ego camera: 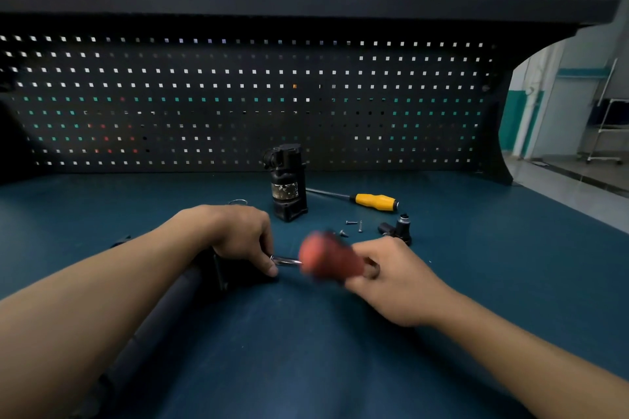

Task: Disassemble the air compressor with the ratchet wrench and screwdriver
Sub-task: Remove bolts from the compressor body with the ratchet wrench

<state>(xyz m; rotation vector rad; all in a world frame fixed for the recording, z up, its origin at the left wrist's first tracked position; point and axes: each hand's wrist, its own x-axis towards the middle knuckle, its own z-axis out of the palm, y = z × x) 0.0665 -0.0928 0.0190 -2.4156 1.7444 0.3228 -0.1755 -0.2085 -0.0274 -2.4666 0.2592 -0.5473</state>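
The dark compressor cylinder [177, 299] lies at seven o'clock, its end held down by curled fingers of the left hand [235, 235]. At five o'clock the right hand [391, 279] grips the blurred red-handled tool [330, 262]; best keep its shank square and the strokes short.

Two hands [238, 235] [394, 282], one red-handled tool [328, 258], one yellow screwdriver [372, 201], three screws [350, 222] [360, 226] [343, 233], three compressor parts [287, 180] [396, 230] [180, 292]

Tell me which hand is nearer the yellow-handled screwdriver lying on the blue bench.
Right. The right hand, gripping a blurred red-handled tool, sits in front of the yellow-handled screwdriver. The left hand, pinching that tool's metal shaft, is farther off to the left.
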